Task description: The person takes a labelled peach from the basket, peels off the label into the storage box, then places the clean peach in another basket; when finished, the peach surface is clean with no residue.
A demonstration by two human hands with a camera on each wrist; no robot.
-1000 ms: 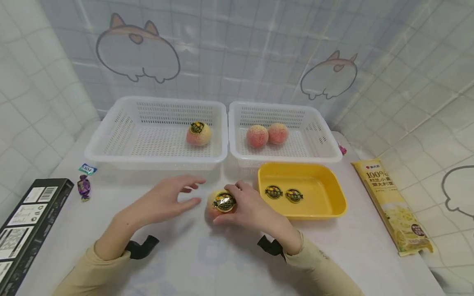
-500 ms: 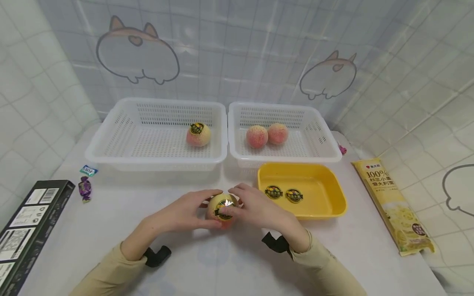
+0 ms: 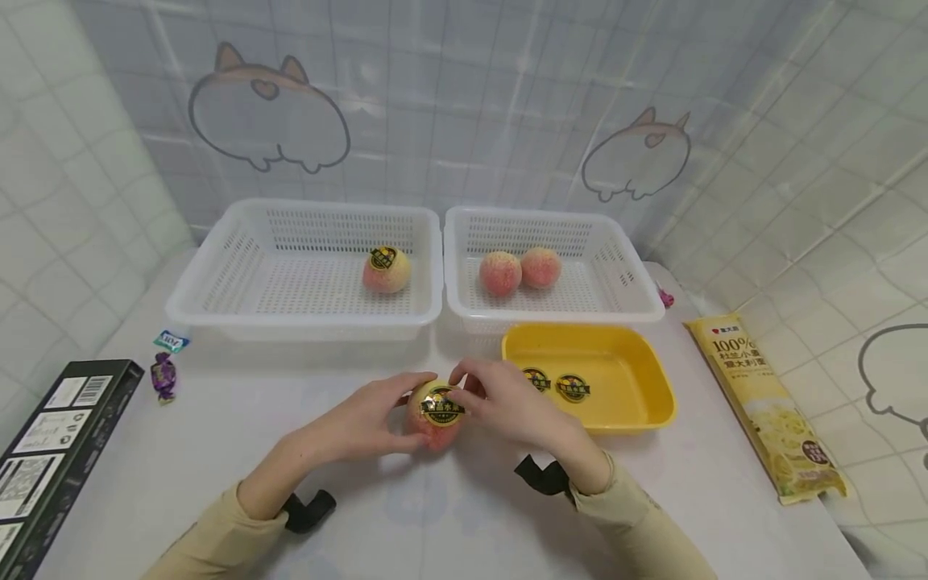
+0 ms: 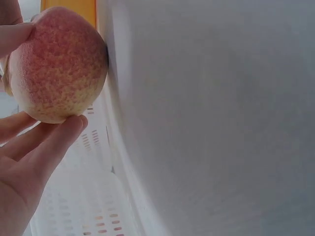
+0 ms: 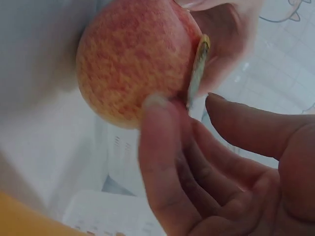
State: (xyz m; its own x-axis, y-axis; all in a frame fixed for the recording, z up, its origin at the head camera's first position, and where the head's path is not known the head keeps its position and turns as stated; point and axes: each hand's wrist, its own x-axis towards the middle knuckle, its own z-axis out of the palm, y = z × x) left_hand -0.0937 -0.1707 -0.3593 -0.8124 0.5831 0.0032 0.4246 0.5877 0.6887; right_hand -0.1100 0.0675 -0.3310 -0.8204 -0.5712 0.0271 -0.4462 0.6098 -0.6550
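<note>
Both hands on one peach [image 3: 435, 412], low over the white worktop [image 3: 449, 515], just in front of the yellow tray [image 3: 656, 383]. Left hand [image 3: 366, 423] cupped round the fruit's near side, fingers curled under and gripping. Right hand [image 3: 507, 407] up against the far side, fingertips [image 5: 157, 118] pressing at the rim of the round black-and-gold sticker [image 3: 442, 409]. From the right wrist view, sticker edge [image 5: 197, 69] standing slightly proud of the skin, not yet flat all round.

Looks like the sticking-down step: label on, edges being smoothed. Two more stickers [image 3: 573, 387] lying in the yellow tray.

Behind, two white baskets side by side. Left basket [image 3: 217, 278] with one labelled peach [image 3: 387, 269]. Right basket [image 3: 623, 274] with two bare peaches [image 3: 500, 272], touching each other.

Next move, by the look of it: press that raised edge down firmly, steadying the fruit with the left hand, then carry it across to the left basket beside its labelled twin. Calls for a gentle hold, soft fruit, and a clean lift over the basket rim.

Off to the sides: a pasta packet [image 3: 768, 403] at the right, a dark box [image 3: 51, 435] and a purple sweet [image 3: 163, 375] at the left.
</note>
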